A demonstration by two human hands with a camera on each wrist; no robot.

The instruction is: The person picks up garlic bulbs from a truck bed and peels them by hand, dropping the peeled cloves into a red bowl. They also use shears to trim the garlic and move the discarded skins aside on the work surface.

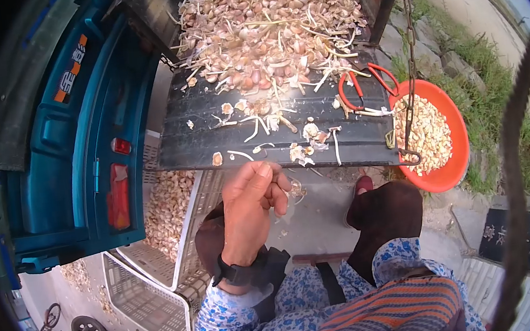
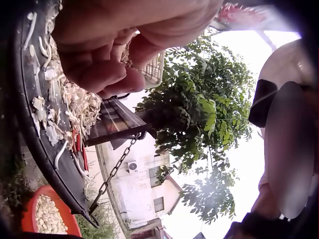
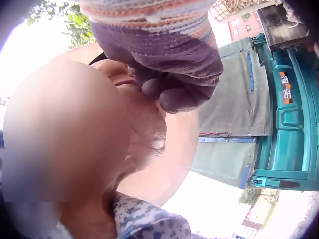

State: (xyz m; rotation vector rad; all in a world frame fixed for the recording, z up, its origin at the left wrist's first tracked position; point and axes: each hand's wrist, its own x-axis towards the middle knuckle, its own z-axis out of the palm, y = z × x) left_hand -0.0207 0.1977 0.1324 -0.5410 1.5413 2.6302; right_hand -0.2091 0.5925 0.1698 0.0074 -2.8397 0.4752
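Observation:
My bare left hand (image 1: 253,205), with a dark watch band (image 1: 241,273) at the wrist, hovers over the near edge of the black tailgate (image 1: 234,120). Its fingers are loosely bent and nothing shows between them. Thin pale garlic skin (image 1: 296,191) appears just beside the fingertips. My right hand (image 3: 164,64) wears a purple-coated knit glove with striped fabric and is raised against the person's head, its fingers curled and no object showing in them. On the tailgate lie a heap of garlic cloves (image 1: 264,36), loose skins (image 1: 313,134) and red-handled scissors (image 1: 353,91).
An orange basin (image 1: 456,139) of peeled cloves stands right, beside a hanging chain (image 1: 409,53). Below left are plastic crates (image 1: 151,307), one with unpeeled garlic (image 1: 169,208). A teal truck body (image 1: 58,161) borders the left. A dark cord (image 1: 515,158) crosses at right.

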